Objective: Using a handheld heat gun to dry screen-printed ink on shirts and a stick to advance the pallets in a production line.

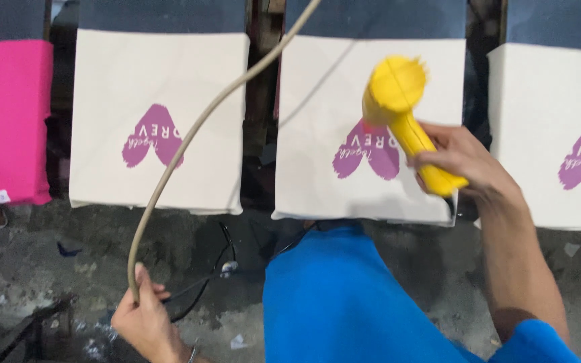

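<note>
My left hand (144, 321), low at the left, has its fingers closed round the tan cord (189, 138). My right hand (462, 161) grips the yellow heat gun (405, 114), nozzle over the purple heart print (366, 153) on the white cloth (371, 128). I'd judge it best to hold the cord clear of the print.

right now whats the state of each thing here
right hand: closed on yellow heat gun, nozzle over the middle cloth
left hand: closed on beige cord, held low
middle white cloth: flat, purple heart print
left white cloth: flat, printed
pink cloth: flat
</note>
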